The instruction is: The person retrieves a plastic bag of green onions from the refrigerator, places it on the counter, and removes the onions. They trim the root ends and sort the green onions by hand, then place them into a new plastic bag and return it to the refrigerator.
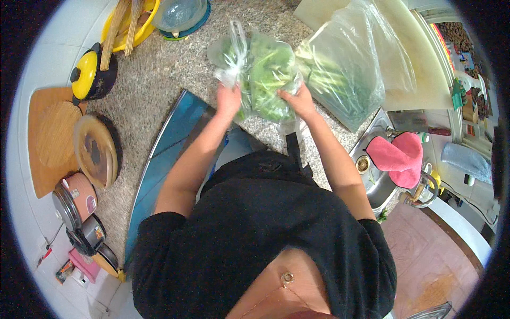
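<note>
A clear plastic bag of leafy green vegetables (273, 79) is between my two hands over the granite countertop (159, 75). My left hand (229, 99) grips the bag's left side, below its gathered plastic handles. At the bag's lower right, my right hand (299, 99) holds the plastic with thumb and fingers. Just right of it, a larger clear plastic bag (346, 75) lies on the counter with long green stalks inside. The fingertips of both hands are partly hidden by the plastic.
A steel sink (374, 187) with a pink cloth (398, 157) is at the right. Along the left stand a yellow-lidded pot (85, 75), a round wooden board (95, 151) and a pink appliance (79, 195). A yellow basket (149, 30) and glass bowl (179, 16) are at the top left.
</note>
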A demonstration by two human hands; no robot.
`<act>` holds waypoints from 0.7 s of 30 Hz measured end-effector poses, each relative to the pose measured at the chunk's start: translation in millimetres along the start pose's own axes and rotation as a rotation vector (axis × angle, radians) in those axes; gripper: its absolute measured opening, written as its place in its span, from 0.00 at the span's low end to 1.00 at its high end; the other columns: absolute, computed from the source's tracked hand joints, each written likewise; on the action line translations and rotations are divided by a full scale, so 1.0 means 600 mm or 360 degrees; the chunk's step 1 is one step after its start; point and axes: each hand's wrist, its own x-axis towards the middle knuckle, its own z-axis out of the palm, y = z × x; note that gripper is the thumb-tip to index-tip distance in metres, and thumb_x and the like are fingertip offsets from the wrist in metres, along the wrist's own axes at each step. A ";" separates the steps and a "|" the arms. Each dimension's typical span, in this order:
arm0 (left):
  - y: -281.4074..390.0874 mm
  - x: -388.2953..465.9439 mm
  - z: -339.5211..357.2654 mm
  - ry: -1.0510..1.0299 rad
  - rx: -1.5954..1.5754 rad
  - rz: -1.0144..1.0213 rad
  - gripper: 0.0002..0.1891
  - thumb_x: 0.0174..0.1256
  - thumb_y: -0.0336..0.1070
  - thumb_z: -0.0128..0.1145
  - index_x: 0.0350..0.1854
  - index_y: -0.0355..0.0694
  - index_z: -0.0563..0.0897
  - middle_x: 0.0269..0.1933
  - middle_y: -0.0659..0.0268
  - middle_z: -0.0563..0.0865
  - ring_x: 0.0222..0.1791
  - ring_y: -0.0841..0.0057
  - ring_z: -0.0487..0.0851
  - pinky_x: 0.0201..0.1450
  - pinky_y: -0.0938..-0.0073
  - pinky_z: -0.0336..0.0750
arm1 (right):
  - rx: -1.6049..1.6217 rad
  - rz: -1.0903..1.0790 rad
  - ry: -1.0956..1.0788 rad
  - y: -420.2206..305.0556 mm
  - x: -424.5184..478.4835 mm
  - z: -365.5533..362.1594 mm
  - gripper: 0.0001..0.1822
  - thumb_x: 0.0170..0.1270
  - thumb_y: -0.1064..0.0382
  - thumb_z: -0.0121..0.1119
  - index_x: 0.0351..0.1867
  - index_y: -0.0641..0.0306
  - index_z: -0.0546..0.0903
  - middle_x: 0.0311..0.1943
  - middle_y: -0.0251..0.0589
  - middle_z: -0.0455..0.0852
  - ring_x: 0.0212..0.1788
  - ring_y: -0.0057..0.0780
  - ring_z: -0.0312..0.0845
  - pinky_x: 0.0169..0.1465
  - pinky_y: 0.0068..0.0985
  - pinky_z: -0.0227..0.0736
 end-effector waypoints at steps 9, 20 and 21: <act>0.026 0.002 -0.050 -0.0240 -0.0498 -0.0413 0.23 0.61 0.39 0.65 0.57 0.35 0.78 0.50 0.55 0.86 0.53 0.63 0.83 0.57 0.67 0.74 | -0.0640 -0.0278 0.0295 -0.022 -0.040 -0.017 0.47 0.52 0.51 0.73 0.70 0.69 0.64 0.60 0.61 0.74 0.65 0.51 0.69 0.67 0.39 0.64; 0.032 -0.015 -0.185 0.0285 -0.0492 0.0071 0.22 0.58 0.31 0.64 0.56 0.37 0.75 0.58 0.51 0.79 0.62 0.54 0.75 0.65 0.59 0.67 | -0.0324 -0.0418 0.0699 -0.083 -0.117 -0.035 0.33 0.64 0.73 0.60 0.71 0.65 0.63 0.69 0.48 0.67 0.66 0.41 0.69 0.66 0.39 0.68; 0.037 -0.018 -0.202 0.0318 -0.0577 0.0035 0.18 0.59 0.31 0.64 0.51 0.37 0.76 0.56 0.52 0.81 0.61 0.55 0.76 0.64 0.59 0.67 | -0.0309 -0.0451 0.0696 -0.094 -0.119 -0.026 0.32 0.65 0.73 0.59 0.71 0.65 0.63 0.69 0.48 0.67 0.66 0.42 0.69 0.66 0.39 0.68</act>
